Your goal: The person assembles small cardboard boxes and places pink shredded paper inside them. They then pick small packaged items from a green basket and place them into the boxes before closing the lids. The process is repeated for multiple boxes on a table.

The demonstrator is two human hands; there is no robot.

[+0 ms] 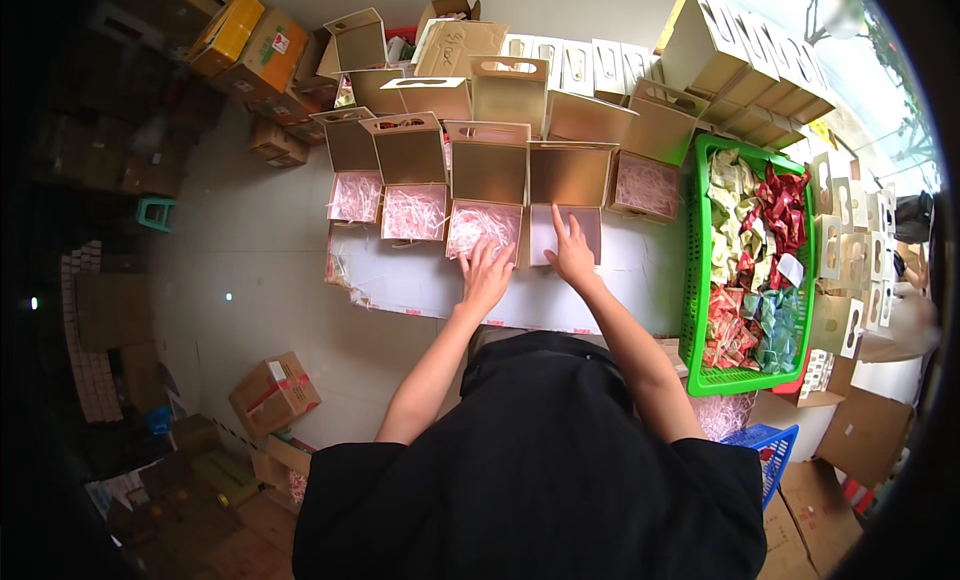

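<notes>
Several cardboard gift boxes with raised lids stand in a row across a white-topped table. My left hand (484,272) rests with spread fingers at the near edge of a box filled with pale pink shredded paper (480,224); it grips nothing that I can see. To its right, my right hand (572,251) reaches over an open box with no shredded paper visible in it (541,235), fingers apart and holding nothing. Two boxes to the left, one with shredded paper (414,211) and another (355,196), hold the same filling, as does a box on the right (646,186).
A green plastic basket (697,280) of wrapped packets stands at the right. Behind the row are more open boxes (510,92) and a brown cardboard piece (461,47). White handled boxes (720,47) are stacked at the upper right. A taped carton (274,394) sits on the floor at left.
</notes>
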